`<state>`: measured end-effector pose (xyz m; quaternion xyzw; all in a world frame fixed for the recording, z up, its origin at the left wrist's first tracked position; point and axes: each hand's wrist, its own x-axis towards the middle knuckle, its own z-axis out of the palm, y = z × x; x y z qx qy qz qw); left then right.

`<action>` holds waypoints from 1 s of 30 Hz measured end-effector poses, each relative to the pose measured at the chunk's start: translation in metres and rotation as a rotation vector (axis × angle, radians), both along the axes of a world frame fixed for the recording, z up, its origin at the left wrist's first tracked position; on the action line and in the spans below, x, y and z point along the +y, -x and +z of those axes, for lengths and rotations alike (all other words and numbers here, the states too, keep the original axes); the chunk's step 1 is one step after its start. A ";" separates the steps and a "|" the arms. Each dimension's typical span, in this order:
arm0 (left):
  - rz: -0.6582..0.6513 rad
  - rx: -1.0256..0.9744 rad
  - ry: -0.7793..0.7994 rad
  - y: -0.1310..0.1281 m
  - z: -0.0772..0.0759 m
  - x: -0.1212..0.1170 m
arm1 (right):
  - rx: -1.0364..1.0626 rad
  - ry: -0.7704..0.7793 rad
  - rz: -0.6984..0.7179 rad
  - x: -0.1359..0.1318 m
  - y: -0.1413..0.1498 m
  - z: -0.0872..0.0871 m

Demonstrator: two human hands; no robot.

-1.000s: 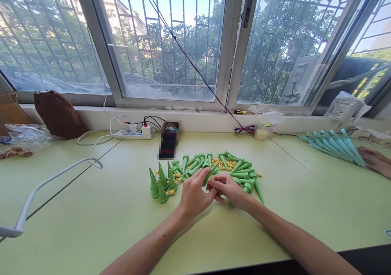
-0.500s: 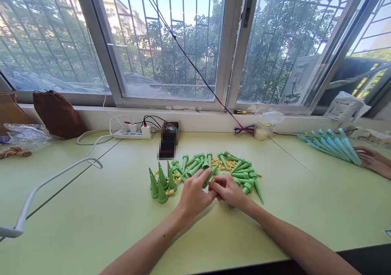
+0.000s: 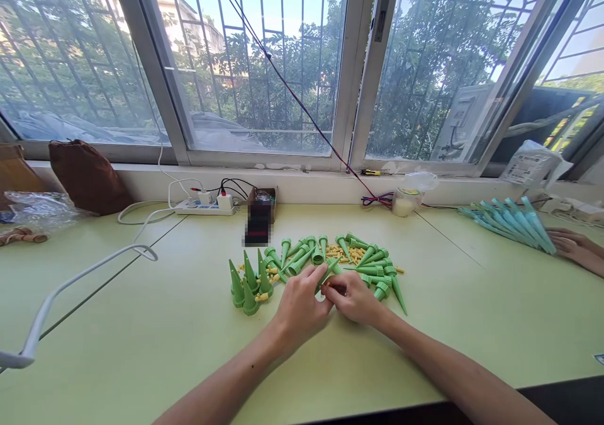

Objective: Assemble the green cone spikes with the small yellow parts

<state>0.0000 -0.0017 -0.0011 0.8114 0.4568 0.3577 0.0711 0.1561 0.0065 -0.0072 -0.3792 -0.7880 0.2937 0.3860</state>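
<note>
My left hand [image 3: 301, 298] is closed around a green plastic watering spike [image 3: 329, 267], whose pointed end tilts up and to the right. Close against it, my right hand [image 3: 355, 296] pinches a small yellow plastic fitting [image 3: 329, 284] at the spike; the fingers hide much of both pieces. Several green spikes [image 3: 250, 300] stand upright on their caps left of my hands, with yellow fittings among them. Beyond my hands, more green spikes [image 3: 376, 271] lie in a loose arc around a heap of small yellow fittings [image 3: 336, 252].
A power strip [image 3: 205, 208] with white cables and a small box [image 3: 264, 199] sit near the window. A lidded jar [image 3: 406, 202] stands by the sill. At the right, another person's hand [image 3: 573, 245] is beside pale blue strips [image 3: 514, 223]. A white tube [image 3: 51, 299] crosses the left.
My right hand has shifted slightly, its fingers now nearer the spike, with less of the yellow fitting showing. My left hand still holds the spike in nearly the same place.
</note>
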 end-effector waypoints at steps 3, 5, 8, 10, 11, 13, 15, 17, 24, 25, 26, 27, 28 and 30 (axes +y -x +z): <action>-0.012 -0.044 -0.018 0.001 -0.003 0.002 | 0.033 0.047 -0.001 0.000 0.000 0.001; -0.017 -0.068 -0.034 0.001 -0.005 0.003 | 0.066 0.107 0.008 0.000 -0.001 0.002; -0.011 -0.086 -0.053 0.002 -0.007 0.004 | 0.129 0.199 0.028 0.001 -0.001 0.001; -0.003 -0.094 -0.059 0.001 -0.007 0.004 | 0.176 0.259 0.039 0.002 -0.001 0.000; -0.001 -0.099 -0.061 0.001 -0.006 0.004 | 0.200 0.295 0.048 0.003 -0.001 0.000; 0.000 -0.110 -0.067 0.001 -0.005 0.003 | 0.260 0.380 0.074 0.005 0.000 -0.001; -0.003 -0.114 -0.073 0.000 -0.003 0.002 | 0.337 0.479 0.107 0.007 0.000 -0.002; -0.010 -0.120 -0.078 0.000 -0.002 0.002 | 0.418 0.579 0.146 0.009 0.000 -0.002; -0.026 -0.174 -0.063 -0.002 -0.001 0.002 | 0.530 0.702 0.209 0.009 -0.001 -0.003; -0.029 -0.175 -0.062 -0.002 -0.002 0.002 | 0.526 0.696 0.213 0.009 -0.001 -0.003; -0.032 -0.175 -0.060 -0.002 -0.002 0.003 | 0.518 0.686 0.215 0.009 -0.002 -0.003; -0.034 -0.174 -0.057 -0.001 -0.002 0.003 | 0.507 0.672 0.215 0.010 -0.002 -0.003; -0.037 -0.171 -0.054 -0.001 -0.002 0.003 | 0.493 0.655 0.211 0.010 -0.002 -0.004; -0.039 -0.159 -0.047 0.000 -0.003 0.004 | 0.457 0.613 0.195 0.010 -0.002 -0.004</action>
